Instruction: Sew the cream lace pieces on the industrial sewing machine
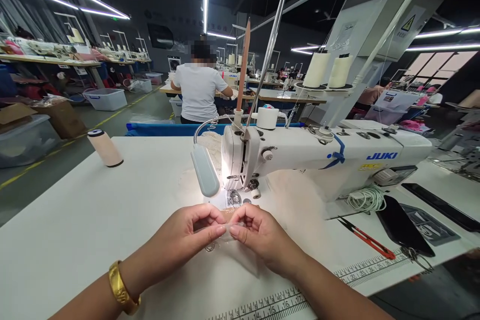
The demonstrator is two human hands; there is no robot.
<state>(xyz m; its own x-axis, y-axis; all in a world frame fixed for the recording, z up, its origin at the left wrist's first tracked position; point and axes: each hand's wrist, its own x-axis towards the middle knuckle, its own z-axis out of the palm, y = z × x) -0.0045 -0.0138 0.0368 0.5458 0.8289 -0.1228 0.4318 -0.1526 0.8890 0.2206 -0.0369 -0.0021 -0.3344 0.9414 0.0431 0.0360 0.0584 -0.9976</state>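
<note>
My left hand (pixel 198 227) and my right hand (pixel 255 232) meet fingertip to fingertip just in front of the needle area of a white sewing machine (pixel 296 147). Both hands pinch a thin, sheer whitish fabric (pixel 229 234) between thumbs and fingers. Part of the fabric hangs below the fingers and is hard to tell from the white table. Pale sheer cloth (pixel 296 200) also spreads under the machine arm. The presser foot (pixel 234 197) is lit just beyond my fingertips.
A thread cone (pixel 104 148) stands at the table's back left. Red-handled snips (pixel 369 240), a black phone (pixel 404 225) and a coil of pale cord (pixel 365 198) lie at the right. A printed ruler (pixel 277 305) runs along the front. A person in a white shirt (pixel 200 91) works beyond the table.
</note>
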